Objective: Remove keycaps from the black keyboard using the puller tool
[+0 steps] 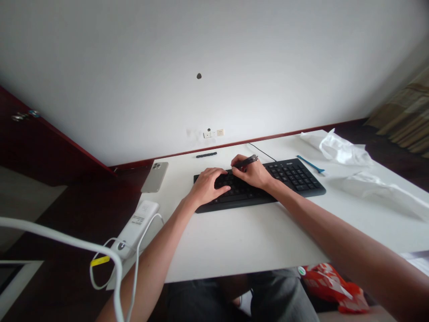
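Note:
A black keyboard (295, 179) lies on the white table, its cable running off at the back. Across its left part rests my left hand (208, 185), thumb and fingers apart, holding nothing. My right hand (253, 172) is closed around a dark pen-like tool (246, 162), over the upper middle of the keys. The tool slants, its upper end pointing right; its lower tip is hard to make out. Behind the keyboard is a short row of small black pieces (206, 155), which look like keycaps. A thin blue tool (311, 165) lies just beyond the keyboard's right end.
At the table's left are a phone (154, 177) and a white power strip (137, 223) with white cables (136, 268). Crumpled white plastic wrapping (342, 147) covers part of the right side. Below the front edge sits a red bag (331, 286). A wall with sockets (213, 133) stands behind.

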Demonstrator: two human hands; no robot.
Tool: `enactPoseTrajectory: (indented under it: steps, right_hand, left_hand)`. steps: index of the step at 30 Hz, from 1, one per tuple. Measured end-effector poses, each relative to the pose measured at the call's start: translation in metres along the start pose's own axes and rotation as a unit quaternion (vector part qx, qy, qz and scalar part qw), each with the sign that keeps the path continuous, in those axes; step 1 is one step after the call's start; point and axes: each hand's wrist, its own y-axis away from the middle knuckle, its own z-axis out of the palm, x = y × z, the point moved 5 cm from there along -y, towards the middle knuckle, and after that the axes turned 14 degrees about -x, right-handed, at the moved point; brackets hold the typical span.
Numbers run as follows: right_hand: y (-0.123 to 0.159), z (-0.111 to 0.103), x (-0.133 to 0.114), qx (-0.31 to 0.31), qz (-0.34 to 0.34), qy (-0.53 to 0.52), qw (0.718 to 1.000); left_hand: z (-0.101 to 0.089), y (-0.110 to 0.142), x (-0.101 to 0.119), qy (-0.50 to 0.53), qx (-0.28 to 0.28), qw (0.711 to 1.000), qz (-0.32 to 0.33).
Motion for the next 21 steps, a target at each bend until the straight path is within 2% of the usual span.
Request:
enactPoseTrajectory:
  steps: [4,6,10,12,18,21]
  right_hand:
    - [0.0,-0.008,0.009,0.089,0.044,-0.013,0.995]
    - [0.0,-0.01,0.013,0.109,0.053,-0.025,0.992]
    - [-0.002,-0.003,0.011,0.051,0.025,-0.062,0.996]
    - [-0.002,0.005,0.005,0.021,0.005,-0.079,0.997]
    - [0.002,0.021,-0.018,-0.026,-0.049,-0.122,0.991]
    - [0.001,0.022,-0.02,-0.046,-0.05,-0.078,0.995]
  left_hand:
    - [0.0,0.0,0.0,0.005,0.014,1.0,0.004]
    - [-0.003,0.002,-0.001,0.008,0.039,0.999,-0.005]
    - [-0.012,0.005,0.001,0.013,0.104,0.994,-0.014]
    - [-0.014,0.006,0.004,0.012,0.117,0.993,-0.006]
    - [-0.006,0.002,0.008,0.013,0.088,0.996,0.007]
    - [-0.005,0.001,0.004,0.033,0.091,0.995,0.011]
